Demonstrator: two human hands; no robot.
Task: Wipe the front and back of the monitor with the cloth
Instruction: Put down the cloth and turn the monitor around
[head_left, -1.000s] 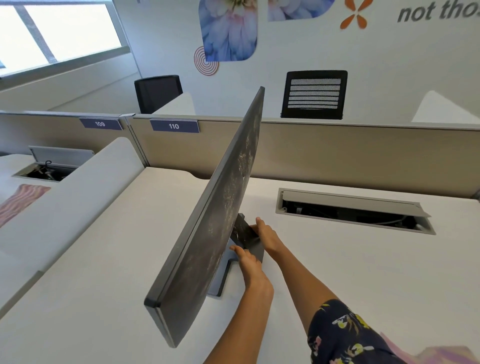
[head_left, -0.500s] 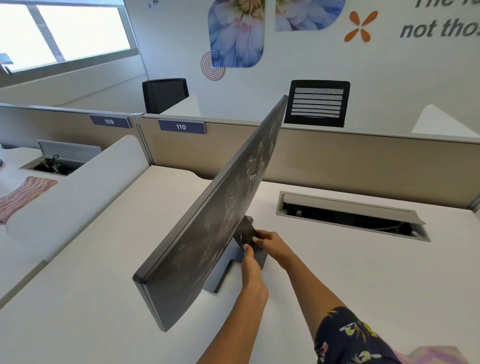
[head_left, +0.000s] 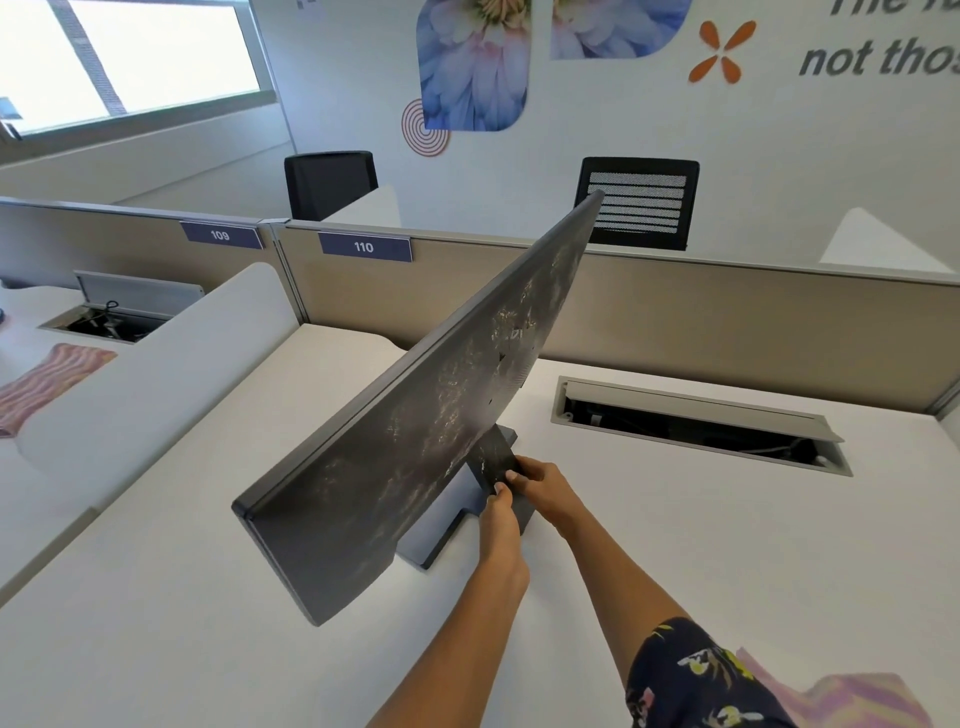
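Note:
A dark grey monitor (head_left: 415, 441) stands edge-on to me on the white desk (head_left: 727, 545), its dusty, smeared back panel facing right. Both my hands grip the monitor's stand neck (head_left: 491, 460) just below the panel: my left hand (head_left: 501, 525) from the near side, my right hand (head_left: 545, 486) from the right. The flat grey base (head_left: 431, 540) rests on the desk under them. A pink-and-purple striped cloth (head_left: 852, 699) lies at the bottom right corner, partly hidden by my patterned sleeve. The screen side is turned away from me.
An open cable tray (head_left: 696, 423) is sunk into the desk to the right. Beige partitions (head_left: 727, 312) labelled 109 and 110 close the back. A white divider (head_left: 156, 374) bounds the left; another striped cloth (head_left: 47, 379) lies on the neighbouring desk. Two black chairs stand behind.
The monitor has swung so its far end points more to the right, and the base has turned with it. Both hands stay on the stand neck.

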